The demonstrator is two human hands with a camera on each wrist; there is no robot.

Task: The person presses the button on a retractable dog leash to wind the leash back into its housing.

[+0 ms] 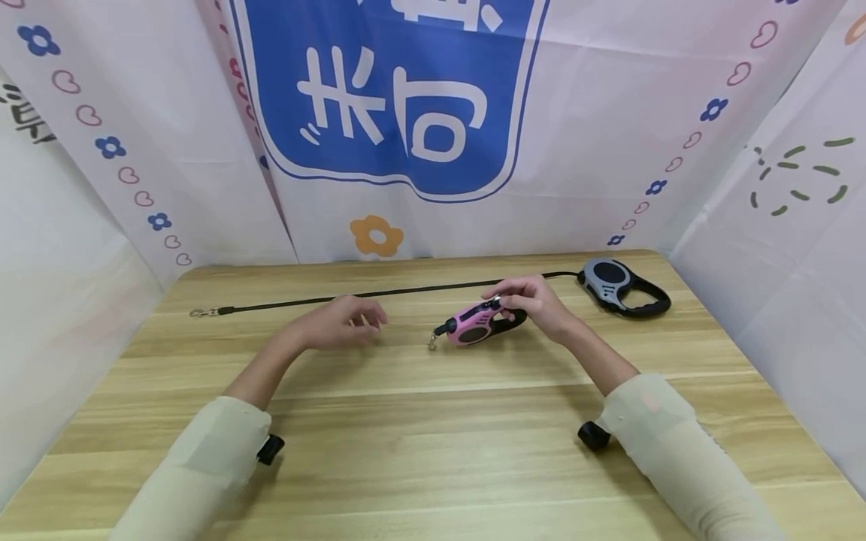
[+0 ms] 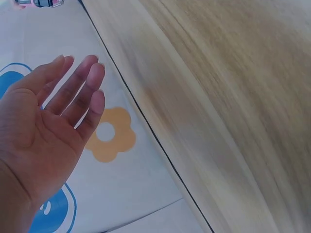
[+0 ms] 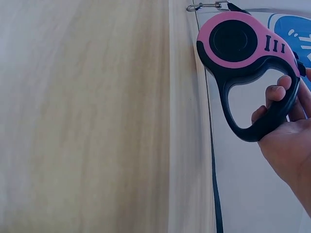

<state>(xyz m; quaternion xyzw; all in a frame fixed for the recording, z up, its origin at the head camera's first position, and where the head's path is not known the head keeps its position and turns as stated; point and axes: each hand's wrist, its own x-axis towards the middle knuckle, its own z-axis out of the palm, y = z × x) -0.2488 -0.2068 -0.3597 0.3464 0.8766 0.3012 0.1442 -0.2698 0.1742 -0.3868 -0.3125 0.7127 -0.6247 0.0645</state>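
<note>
Seen from above: two bare hands over a pale wood-grain table (image 1: 419, 458), in front of a white cloth backdrop (image 1: 325, 218) printed with an orange flower (image 1: 361, 234).

Held in the right hand (image 1: 537, 304), right of centre: a pink-and-black plastic retractable leash (image 1: 465, 317), tilted, nose to the left. In the right wrist view, fingers curled through and around its black loop handle (image 3: 252, 133); impossible to tell of any pressing by the thumb. At the left end of the leash, a small silver metal clip (image 1: 432, 343), hanging very close to the tabletop; cannot tell if touching.

Farther left, apart from the clip: the left hand (image 1: 336, 323), fingers loosely bent and slightly spread, holding nothing.

Probably at the stage of steadying the pink leash by its handle, with the other hand free. For working the clip next, would call for bringing the left hand rightward, pinching the metal, and keeping a firm right grip.

Far right, untouched on the table: a grey-and-black plastic retractable leash (image 1: 594, 279). Running leftward from it along the far side, a thin black cord (image 1: 433, 288), ending in a second silver clip (image 1: 198, 312).

As for containers: no box, tray or bowl visible. Only two closed leash casings, with insides hidden; from the grey one, a long stretch of cord out.
</note>
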